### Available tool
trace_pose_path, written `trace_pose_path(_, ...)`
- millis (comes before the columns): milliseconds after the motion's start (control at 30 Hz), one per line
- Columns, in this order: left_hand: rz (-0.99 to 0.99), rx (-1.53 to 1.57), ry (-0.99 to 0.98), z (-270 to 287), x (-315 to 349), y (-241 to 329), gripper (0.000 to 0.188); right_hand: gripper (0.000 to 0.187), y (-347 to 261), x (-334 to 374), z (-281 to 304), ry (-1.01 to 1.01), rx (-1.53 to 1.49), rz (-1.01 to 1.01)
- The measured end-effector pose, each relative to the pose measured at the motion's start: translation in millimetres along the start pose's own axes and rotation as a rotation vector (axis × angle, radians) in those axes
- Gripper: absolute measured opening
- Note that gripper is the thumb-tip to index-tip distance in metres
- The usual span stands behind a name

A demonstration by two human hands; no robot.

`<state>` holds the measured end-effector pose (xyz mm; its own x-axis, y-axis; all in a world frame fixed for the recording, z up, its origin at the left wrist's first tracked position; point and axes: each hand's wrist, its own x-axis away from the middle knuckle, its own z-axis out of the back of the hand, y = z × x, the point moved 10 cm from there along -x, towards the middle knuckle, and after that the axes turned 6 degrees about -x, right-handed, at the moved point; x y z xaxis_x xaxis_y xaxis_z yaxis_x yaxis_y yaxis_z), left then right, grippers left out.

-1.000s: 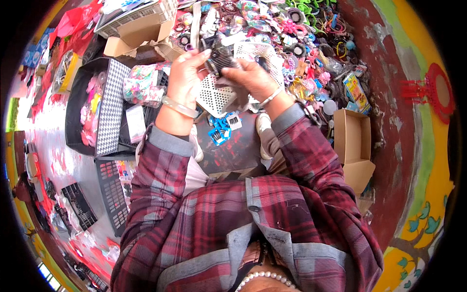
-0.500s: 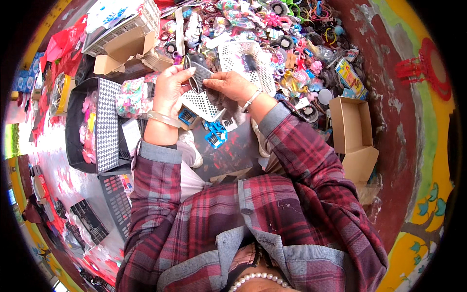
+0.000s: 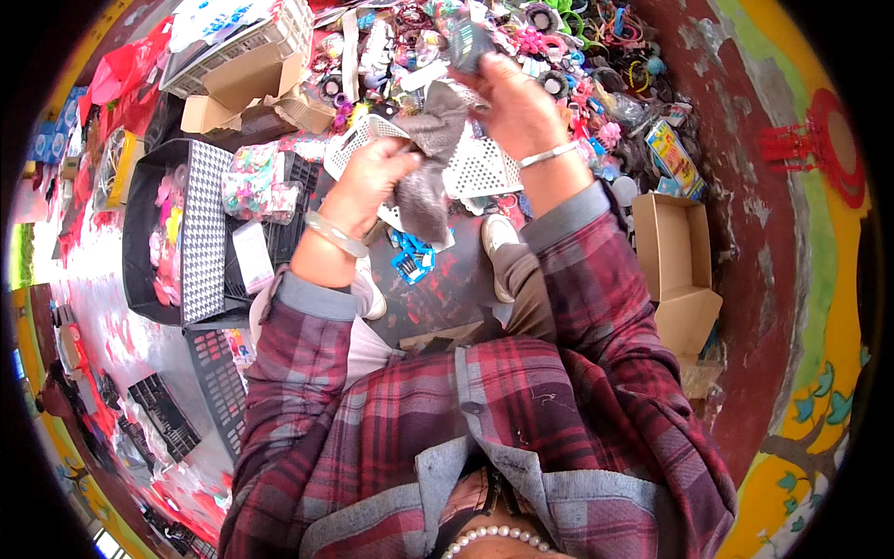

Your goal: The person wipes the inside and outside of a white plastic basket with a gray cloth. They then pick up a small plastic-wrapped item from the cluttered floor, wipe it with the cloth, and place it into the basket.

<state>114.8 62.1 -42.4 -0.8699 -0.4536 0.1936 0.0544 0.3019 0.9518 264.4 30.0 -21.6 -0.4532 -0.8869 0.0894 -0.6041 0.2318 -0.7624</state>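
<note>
A grey, soft fabric bow [image 3: 430, 140] hangs with its tails down, pinched at its left side by the closed fingers of my left hand [image 3: 372, 179]. My right hand [image 3: 526, 107] is up and to the right, smeared by motion. Its closed fingers grip a dark flat piece [image 3: 470, 47] with pale marks, too blurred to name. Behind the bow, a white perforated basket [image 3: 484, 172] shows in part. Blue packets [image 3: 410, 259] lie on the floor below the bow.
A heap of hair accessories [image 3: 559, 51] spreads at the far side. To the left are an open brown carton [image 3: 228, 98], a houndstooth-sided bin [image 3: 203, 228] and a bag of colourful items [image 3: 256, 182]. Another carton [image 3: 670, 252] stands at the right, near the wall [image 3: 745, 307].
My hands have moved apart. The right one has gone up and right with the dark flat piece, while the left one has come slightly down and right; the bow now shows spread out.
</note>
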Motion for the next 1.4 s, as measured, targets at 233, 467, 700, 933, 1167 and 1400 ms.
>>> trace_pose_path(233,-0.167,-0.216,0.366,69,59,80,0.021,0.009,40,-51,101,0.024,0.598,-0.226)
trace_pose_path(467,-0.098,-0.151,0.519,106,67,63,0.023,0.008,175,-83,233,0.204,0.880,-0.566)
trace_pose_path(700,-0.019,-0.162,0.552,116,63,47,0.023,0.013,236,-134,251,0.051,1.037,-0.681)
trace_pose_path(933,0.033,-0.258,0.589,125,67,33,0.021,0.018,267,-120,253,0.147,0.598,-0.865)
trace_pose_path(1167,0.074,-0.296,0.554,110,61,36,0.020,0.030,257,-145,289,0.171,1.293,-0.715)
trace_pose_path(1400,0.142,-0.304,0.491,99,63,37,0.018,0.033,204,-147,247,0.314,1.433,-0.385)
